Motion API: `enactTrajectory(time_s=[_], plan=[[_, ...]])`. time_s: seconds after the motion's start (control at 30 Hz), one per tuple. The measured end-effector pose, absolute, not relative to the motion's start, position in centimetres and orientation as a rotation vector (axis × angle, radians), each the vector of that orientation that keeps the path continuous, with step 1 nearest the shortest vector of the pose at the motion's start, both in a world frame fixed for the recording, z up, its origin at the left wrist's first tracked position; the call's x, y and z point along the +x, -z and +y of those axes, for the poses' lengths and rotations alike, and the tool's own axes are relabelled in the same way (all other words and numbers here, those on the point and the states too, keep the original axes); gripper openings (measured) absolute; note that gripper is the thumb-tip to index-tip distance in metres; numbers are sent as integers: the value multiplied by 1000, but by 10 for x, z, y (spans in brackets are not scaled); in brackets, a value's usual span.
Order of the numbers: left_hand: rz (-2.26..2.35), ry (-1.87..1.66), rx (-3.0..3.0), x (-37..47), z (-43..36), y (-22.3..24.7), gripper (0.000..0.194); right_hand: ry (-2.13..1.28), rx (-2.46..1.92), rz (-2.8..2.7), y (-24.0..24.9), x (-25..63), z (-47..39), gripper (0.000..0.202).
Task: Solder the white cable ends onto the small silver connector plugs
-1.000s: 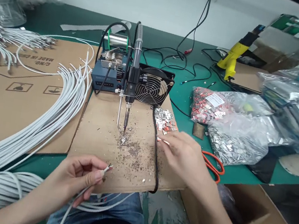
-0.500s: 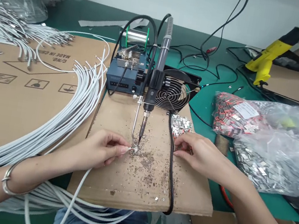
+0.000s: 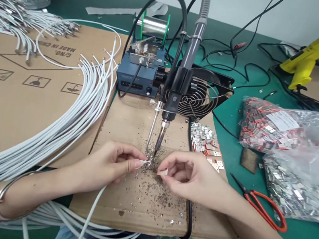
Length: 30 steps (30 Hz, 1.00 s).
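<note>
My left hand (image 3: 121, 162) pinches the end of a white cable (image 3: 93, 202), whose stripped tip shows red and bare wire just left of the iron's point. My right hand (image 3: 187, 175) pinches a small orange-and-white connector piece (image 3: 163, 172) between thumb and index finger, a short gap to the right of the cable tip. Above and between both hands a soldering iron (image 3: 173, 97) is clamped in a stand, its tip pointing down. A thin metal solder feed tube (image 3: 153, 128) runs beside it. Solder crumbs lie under the tip on the cardboard (image 3: 127, 126).
A blue solder feeder (image 3: 137, 77), a solder spool (image 3: 155, 27) and a black fan (image 3: 204, 96) stand behind. Loose connectors (image 3: 205, 139) lie right, near red-handled scissors (image 3: 263, 208) and bagged parts (image 3: 298, 183). White cables (image 3: 68, 133) curve along the left. A yellow heat gun (image 3: 313, 59) sits back right.
My right hand has moved left from the connector pile to near the iron's tip, bringing a connector piece. My left hand stays by the tip with the cable. The red-handled scissors have come into view.
</note>
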<state>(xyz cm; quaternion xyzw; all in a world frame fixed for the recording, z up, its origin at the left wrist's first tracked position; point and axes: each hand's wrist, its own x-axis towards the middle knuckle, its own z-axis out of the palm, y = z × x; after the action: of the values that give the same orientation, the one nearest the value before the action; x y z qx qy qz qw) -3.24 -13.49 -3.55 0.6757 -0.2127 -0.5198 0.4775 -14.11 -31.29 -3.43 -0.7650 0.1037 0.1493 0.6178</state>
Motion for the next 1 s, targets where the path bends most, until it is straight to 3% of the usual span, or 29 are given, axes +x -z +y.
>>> enactTrajectory(time_s=[0.33, 1.0], plan=[[-496, 1206, 1683, -35, -135, 34, 22, -255, -1258, 513, 48, -134, -300, 20], [-410, 1195, 1617, -39, -136, 31, 16, -195, -1279, 457, 48, -134, -299, 14]])
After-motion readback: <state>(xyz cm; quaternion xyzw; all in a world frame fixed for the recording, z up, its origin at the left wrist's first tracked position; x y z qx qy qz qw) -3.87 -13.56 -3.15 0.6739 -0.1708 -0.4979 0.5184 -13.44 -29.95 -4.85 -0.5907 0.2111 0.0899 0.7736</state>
